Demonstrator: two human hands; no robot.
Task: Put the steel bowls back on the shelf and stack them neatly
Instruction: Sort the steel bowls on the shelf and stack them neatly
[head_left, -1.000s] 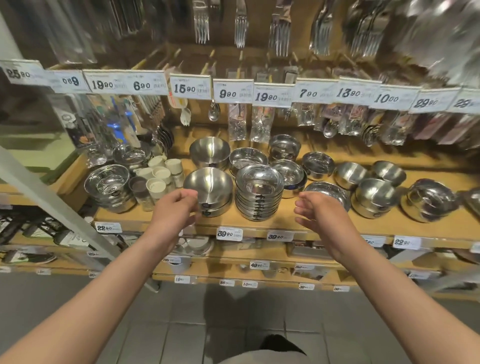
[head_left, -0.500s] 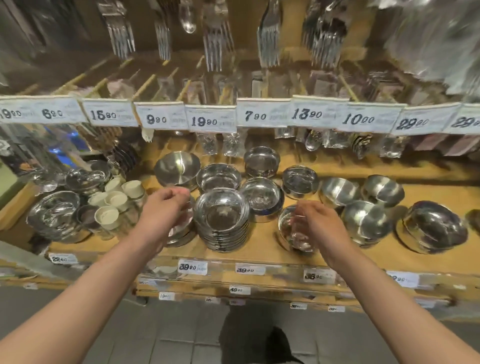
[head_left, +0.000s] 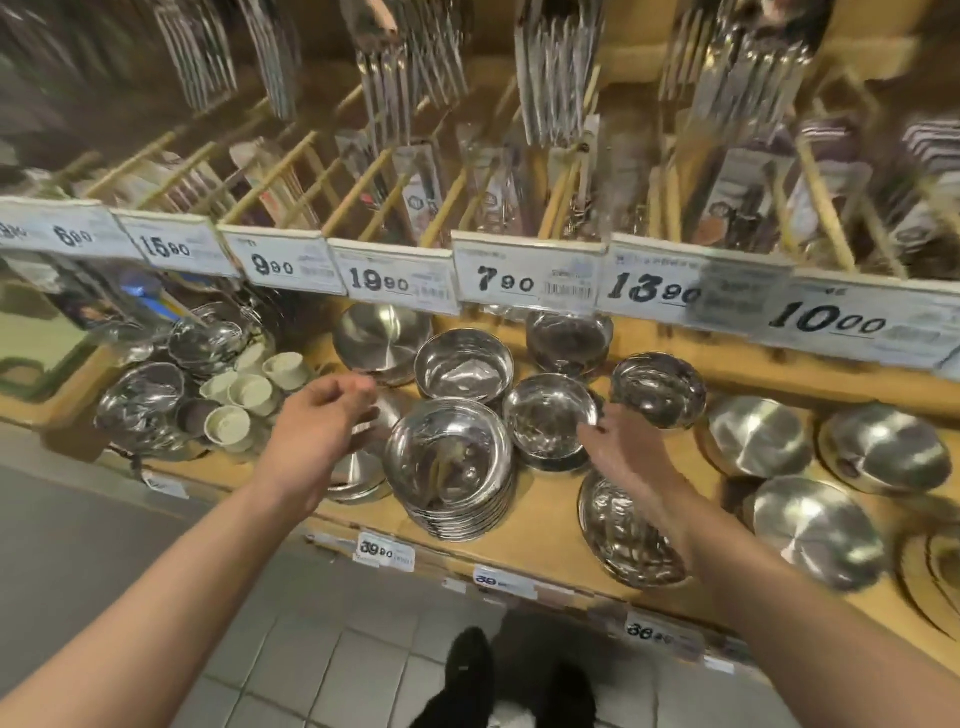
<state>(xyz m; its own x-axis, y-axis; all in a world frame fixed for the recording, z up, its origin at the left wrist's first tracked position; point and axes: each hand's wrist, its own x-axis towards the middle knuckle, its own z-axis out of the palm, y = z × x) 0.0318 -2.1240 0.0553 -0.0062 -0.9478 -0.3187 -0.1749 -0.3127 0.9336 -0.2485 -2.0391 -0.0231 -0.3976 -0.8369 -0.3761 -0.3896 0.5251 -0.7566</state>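
Observation:
Several steel bowls stand on a wooden shelf (head_left: 545, 525). At the front middle is a tall stack of shallow bowls (head_left: 452, 467). Just right of it stands a smaller steel bowl (head_left: 543, 415); the fingertips of my right hand (head_left: 623, 452) reach its right rim. Under my right wrist lies a wide bowl (head_left: 623, 540). My left hand (head_left: 317, 431) hovers with loosely curled fingers, holding nothing, over an upturned bowl stack (head_left: 363, 467) that it partly hides. More bowls (head_left: 462, 364) (head_left: 657, 384) stand behind.
Upturned bowls (head_left: 758, 436) (head_left: 815, 530) fill the shelf's right side. White cups (head_left: 244, 389) and shiny bowls (head_left: 140, 405) crowd the left. A rail of price tags (head_left: 524, 275) overhangs the back row, with packed cutlery (head_left: 561, 67) hanging above. Tiled floor lies below.
The view has closed in on the shelf. My right hand has moved from above the front wide bowl back to the smaller bowl's rim. My left hand stays over the upturned stack.

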